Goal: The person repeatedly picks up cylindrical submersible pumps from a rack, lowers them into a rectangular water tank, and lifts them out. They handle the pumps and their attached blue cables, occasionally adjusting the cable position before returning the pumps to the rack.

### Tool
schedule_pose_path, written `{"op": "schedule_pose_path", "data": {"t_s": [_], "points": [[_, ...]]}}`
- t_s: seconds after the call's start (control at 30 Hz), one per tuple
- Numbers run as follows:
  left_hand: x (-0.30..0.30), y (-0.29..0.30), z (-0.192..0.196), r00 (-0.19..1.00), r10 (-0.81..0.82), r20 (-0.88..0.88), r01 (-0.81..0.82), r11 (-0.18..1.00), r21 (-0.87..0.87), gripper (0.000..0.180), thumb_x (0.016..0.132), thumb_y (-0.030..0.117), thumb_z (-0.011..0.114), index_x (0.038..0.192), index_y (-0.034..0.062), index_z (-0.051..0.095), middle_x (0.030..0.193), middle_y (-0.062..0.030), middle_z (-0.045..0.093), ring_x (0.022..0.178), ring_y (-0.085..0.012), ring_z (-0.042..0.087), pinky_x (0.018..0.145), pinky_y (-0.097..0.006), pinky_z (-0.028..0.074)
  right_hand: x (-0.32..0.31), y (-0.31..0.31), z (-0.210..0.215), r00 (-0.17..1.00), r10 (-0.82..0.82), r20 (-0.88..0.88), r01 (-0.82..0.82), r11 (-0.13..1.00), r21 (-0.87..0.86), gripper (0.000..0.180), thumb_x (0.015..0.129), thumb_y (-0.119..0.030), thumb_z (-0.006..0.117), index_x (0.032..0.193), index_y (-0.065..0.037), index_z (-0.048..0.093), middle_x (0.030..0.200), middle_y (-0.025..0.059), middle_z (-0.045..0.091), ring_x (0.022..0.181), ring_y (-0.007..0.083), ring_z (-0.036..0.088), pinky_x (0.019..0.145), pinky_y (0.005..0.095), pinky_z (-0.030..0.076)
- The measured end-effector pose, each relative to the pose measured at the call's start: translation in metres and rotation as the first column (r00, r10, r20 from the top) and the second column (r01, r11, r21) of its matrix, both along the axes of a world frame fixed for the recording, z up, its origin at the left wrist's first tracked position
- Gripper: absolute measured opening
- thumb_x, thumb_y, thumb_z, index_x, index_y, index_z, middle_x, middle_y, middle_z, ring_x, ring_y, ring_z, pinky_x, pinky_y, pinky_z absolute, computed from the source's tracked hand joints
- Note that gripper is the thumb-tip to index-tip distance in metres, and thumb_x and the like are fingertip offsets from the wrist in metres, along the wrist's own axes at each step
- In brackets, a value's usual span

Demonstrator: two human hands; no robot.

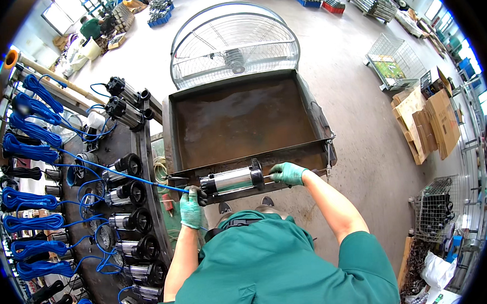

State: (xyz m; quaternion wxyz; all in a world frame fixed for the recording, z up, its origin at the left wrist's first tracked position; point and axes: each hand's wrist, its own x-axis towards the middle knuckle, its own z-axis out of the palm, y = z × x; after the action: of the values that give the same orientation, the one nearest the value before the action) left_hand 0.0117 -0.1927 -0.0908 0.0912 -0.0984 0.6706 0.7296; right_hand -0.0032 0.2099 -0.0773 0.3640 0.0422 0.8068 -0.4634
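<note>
Where the tank (168, 128) ends, one pump (228, 180) between two gloved hands

Pump: one, steel barrel, black ends; laid on its side along the ledge (307, 155) at the tank's near edge, running left to right, so placed, we judge, to leave both ends within our reach.

Left hand (190, 211): green glove, dark fingertips; curled round a blue cable (123, 173) just beside the pump's left end, probably to keep the line off the barrel.

Right hand (290, 174): green glove, fingers drawn narrow at the pump's right end, perhaps steadying it; whether they pinch a small part we cannot tell.

Tank: open, dark-walled, holding brownish water (242, 119) with pale reflections.

Bench (111, 152), at our left: dark top; a row of similar pumps (130, 224) lying side by side, with blue coils (35, 223) hung beyond, apparently sorted to stop the leads tangling.

Room: pale, scuffed floor (350, 91); large caged fan (232, 48) past the tank; mesh cart (401, 61) and cardboard (443, 122) at right; blue crate (160, 18) and red crate (333, 5) farther off; a co-worker (90, 29) in green, far left.
</note>
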Motion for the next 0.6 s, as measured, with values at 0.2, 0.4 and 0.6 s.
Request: {"op": "schedule_pose_path", "data": {"t_s": [0.2, 0.4, 0.6], "points": [[0.003, 0.005, 0.021, 0.992, -0.030, 0.126, 0.037, 0.998, -0.056, 0.031, 0.111, 0.037, 0.054, 0.104, 0.0083, 0.062, 0.087, -0.0057, 0.073, 0.060, -0.0105, 0.062, 0.058, -0.025, 0.053, 0.028, 0.024, -0.043, 0.930, -0.368, -0.011, 0.333, 0.853, -0.402, 0.023, 0.098, -0.011, 0.067, 0.117, -0.001, 0.071, 0.091, 0.0051, 0.070, 0.081, 0.0135, 0.067, 0.075, 0.0307, 0.058], [-0.007, -0.018, 0.030, 0.998, 0.051, -0.028, -0.051, 0.999, -0.004, 0.038, 0.109, 0.044, 0.056, 0.086, 0.0139, 0.056, 0.070, -0.0002, 0.054, 0.056, -0.0114, 0.053, 0.052, -0.027, 0.046, 0.057, 0.052, -0.061, 0.642, -0.764, 0.067, 0.672, 0.518, -0.530, 0.017, 0.098, -0.006, 0.066, 0.114, 0.000, 0.068, 0.086, 0.0091, 0.073, 0.078, 0.0183, 0.072, 0.075, 0.0324, 0.058], [-0.006, 0.010, 0.156, 0.970, 0.026, -0.241, 0.023, 0.980, 0.198, 0.048, 0.109, 0.050, 0.051, 0.080, 0.0140, 0.042, 0.069, 0.0003, 0.040, 0.059, -0.0133, 0.038, 0.065, -0.034, 0.046, 0.074, 0.107, -0.069, 0.042, -0.996, 0.082, 0.831, -0.011, -0.556, 0.014, 0.102, -0.008, 0.063, 0.115, -0.007, 0.066, 0.084, 0.0107, 0.073, 0.066, 0.0221, 0.072, 0.058, 0.0364, 0.060]]}}
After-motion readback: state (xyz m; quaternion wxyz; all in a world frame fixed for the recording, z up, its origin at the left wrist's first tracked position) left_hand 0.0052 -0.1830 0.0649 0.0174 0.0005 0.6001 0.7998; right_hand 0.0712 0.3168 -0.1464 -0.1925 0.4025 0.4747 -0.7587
